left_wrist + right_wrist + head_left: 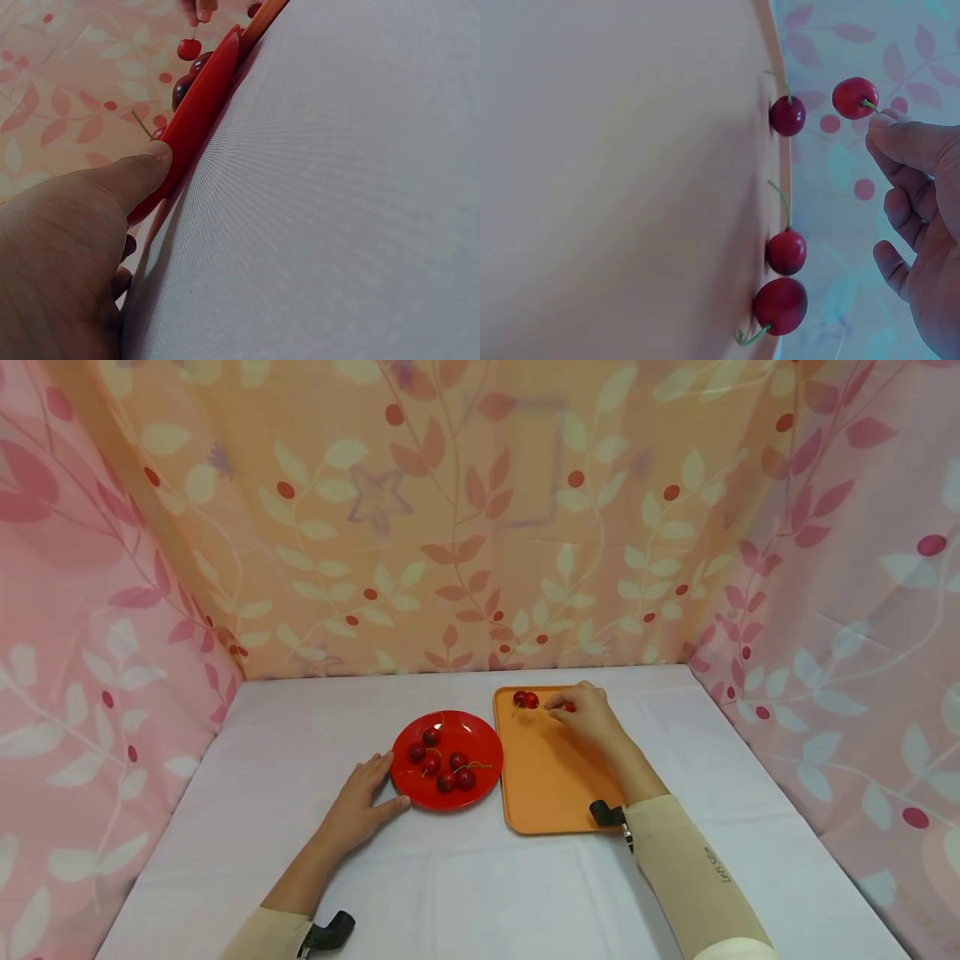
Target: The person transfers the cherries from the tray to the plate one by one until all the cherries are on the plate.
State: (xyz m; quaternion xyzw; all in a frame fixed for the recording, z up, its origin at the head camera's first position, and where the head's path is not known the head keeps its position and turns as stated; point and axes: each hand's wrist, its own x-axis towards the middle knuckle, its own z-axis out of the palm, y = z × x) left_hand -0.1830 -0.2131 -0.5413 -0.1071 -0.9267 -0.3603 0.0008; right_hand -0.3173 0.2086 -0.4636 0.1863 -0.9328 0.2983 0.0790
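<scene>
In the head view, the left hand point(362, 808) rests at the near left edge of a red plate point(444, 799) that holds several dark red cherries point(432, 764). Its thumb point(154, 161) touches the plate's rim, and the fingers are spread alongside. Over the far part of an orange tray point(551, 785) is the right hand point(588, 718). Thumb and forefinger pinch a cherry point(855, 98) by its green stem, holding it off the tray. Three other cherries, among them a stemmed one point(786, 253), lie on the tray near its far edge.
The tray stands against the plate's right side on a white tablecloth point(450, 885). Leaf-patterned curtains point(465, 527) rise behind the table and on both sides. Black wrist mounts point(330, 933) stick out from the beige sleeves.
</scene>
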